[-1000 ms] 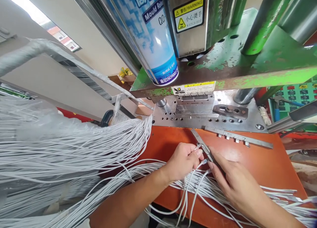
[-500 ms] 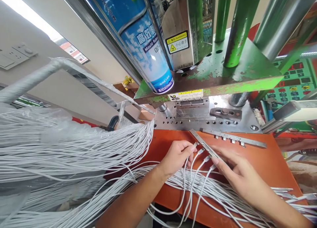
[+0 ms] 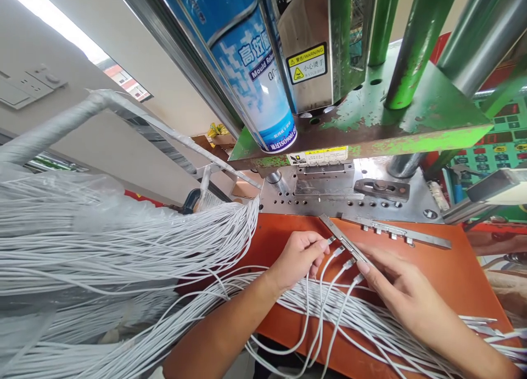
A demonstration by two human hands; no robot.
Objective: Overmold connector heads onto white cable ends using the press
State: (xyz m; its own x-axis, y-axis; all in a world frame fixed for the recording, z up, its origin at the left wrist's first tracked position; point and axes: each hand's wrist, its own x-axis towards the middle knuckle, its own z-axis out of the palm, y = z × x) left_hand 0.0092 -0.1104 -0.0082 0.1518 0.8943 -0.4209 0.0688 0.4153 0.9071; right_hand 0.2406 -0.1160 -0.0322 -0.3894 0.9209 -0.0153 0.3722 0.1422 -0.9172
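My left hand (image 3: 302,258) pinches the connector end of a white cable (image 3: 307,307) at the upper part of a slim metal bar (image 3: 343,242). The bar lies slanted between my hands, and my right hand (image 3: 395,286) grips its lower end, thumb on top. Several white cables run down from connectors (image 3: 349,264) along the bar's near side. A second metal bar (image 3: 395,232) with small metal pieces along its edge rests on the orange surface (image 3: 444,275) behind my right hand. Whether the pinched connector is seated in the bar is too small to tell.
A green press plate (image 3: 420,140) hangs above a steel bed (image 3: 280,203). A blue spray can (image 3: 263,94) stands on the left of it. Bundles of white cables (image 3: 185,247) fill the left, and more cables (image 3: 370,318) lie under my hands. A control panel (image 3: 494,154) is at right.
The view has shifted slightly, so the press and bars appear a little to the right. My hands keep nearly the same hold on the connector and bar.
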